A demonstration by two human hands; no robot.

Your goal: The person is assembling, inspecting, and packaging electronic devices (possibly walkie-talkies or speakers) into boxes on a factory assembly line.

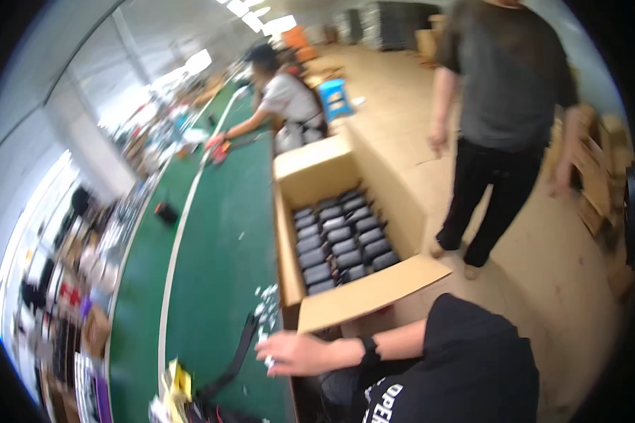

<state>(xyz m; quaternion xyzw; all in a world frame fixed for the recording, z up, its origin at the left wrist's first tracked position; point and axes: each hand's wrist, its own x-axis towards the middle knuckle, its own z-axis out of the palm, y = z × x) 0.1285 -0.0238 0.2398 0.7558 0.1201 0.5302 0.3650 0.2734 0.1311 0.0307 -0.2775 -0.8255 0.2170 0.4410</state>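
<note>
Stretching from six to twelve o'clock, a green table (219, 233) is seen, with an open cardboard box (346, 176) of dark packs (342, 243) at its right edge. At five o'clock, the right hand (296, 352) is laid on small white pieces (267, 310), fingers loosely apart; nothing is clearly clamped. A black strap (238, 352) lies just beside it. The pieces are judged light, stiff and easily scattered, best pinched by their edges. The left hand is not shown.

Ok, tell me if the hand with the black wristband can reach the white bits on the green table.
Probably yes: the hand lies right beside the white bits, with nothing between them.
</note>
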